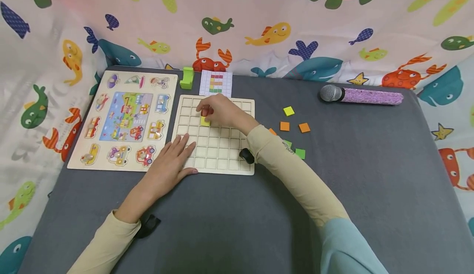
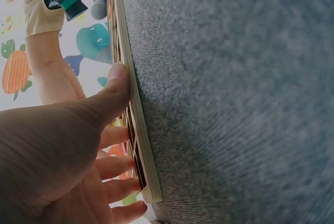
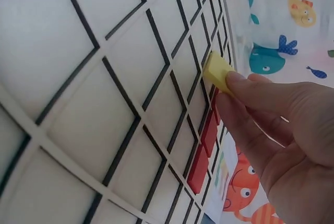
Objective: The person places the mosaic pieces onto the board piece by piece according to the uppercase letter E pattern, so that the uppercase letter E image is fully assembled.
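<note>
A pale wooden grid board (image 1: 222, 165) lies on the grey table. My right hand (image 1: 224, 110) is over its upper left part and pinches a yellow square tile (image 3: 215, 70) between thumb and fingertips. In the right wrist view the tile is tilted, close over the grid. Red tiles (image 3: 198, 169) sit in a row of cells just beyond it; in the head view my hand mostly hides them. With fingers spread and straight, my left hand (image 1: 168, 169) rests on the board's lower left corner, its thumb (image 2: 119, 80) along the near edge.
Loose orange (image 1: 284, 126), green (image 1: 300, 154) and yellow (image 1: 288, 111) tiles lie right of the board. Behind it are a colored pattern card (image 1: 204, 85) and a green block stand (image 1: 187, 78). A vehicle puzzle board (image 1: 126, 156) lies left; a microphone (image 1: 370, 96) lies back right.
</note>
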`<act>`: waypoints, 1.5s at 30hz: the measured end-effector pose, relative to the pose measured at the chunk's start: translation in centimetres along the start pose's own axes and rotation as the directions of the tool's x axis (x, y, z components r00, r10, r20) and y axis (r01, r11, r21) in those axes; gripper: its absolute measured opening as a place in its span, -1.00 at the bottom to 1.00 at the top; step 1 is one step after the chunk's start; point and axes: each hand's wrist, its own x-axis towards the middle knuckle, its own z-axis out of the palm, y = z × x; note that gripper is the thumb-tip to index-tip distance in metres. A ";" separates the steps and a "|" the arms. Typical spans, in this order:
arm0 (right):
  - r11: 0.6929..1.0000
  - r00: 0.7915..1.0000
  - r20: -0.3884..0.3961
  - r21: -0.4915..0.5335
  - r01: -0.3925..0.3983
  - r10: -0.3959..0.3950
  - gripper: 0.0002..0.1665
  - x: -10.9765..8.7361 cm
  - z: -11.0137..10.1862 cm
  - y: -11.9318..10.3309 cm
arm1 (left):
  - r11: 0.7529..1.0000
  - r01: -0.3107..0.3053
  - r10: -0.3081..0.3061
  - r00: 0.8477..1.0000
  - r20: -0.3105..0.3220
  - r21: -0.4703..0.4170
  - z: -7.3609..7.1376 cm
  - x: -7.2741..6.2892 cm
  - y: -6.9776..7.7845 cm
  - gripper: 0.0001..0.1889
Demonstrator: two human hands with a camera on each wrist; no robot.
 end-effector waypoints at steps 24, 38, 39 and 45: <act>0.996 0.998 -0.061 -0.082 -0.029 0.024 -0.67 -1.8 0.9 0.4 | 1.000 -0.014 0.014 1.000 -0.002 0.001 0.3 0.4 0.5 -0.24; 0.987 0.957 -0.247 0.077 -0.141 0.156 -0.59 -13.4 -4.4 6.7 | 1.000 -0.007 0.006 1.000 -0.005 -0.022 0.1 -0.1 0.1 -0.23; 0.985 0.950 -0.260 0.076 -0.157 0.171 -0.59 -14.3 -4.8 7.3 | 1.000 -0.006 0.006 1.000 -0.002 -0.021 0.1 -0.1 0.1 -0.23; 0.961 0.920 -0.280 0.068 -0.266 0.275 -0.58 -19.2 -6.6 10.7 | 1.000 -0.002 0.002 1.000 0.000 -0.020 0.1 0.0 0.1 -0.23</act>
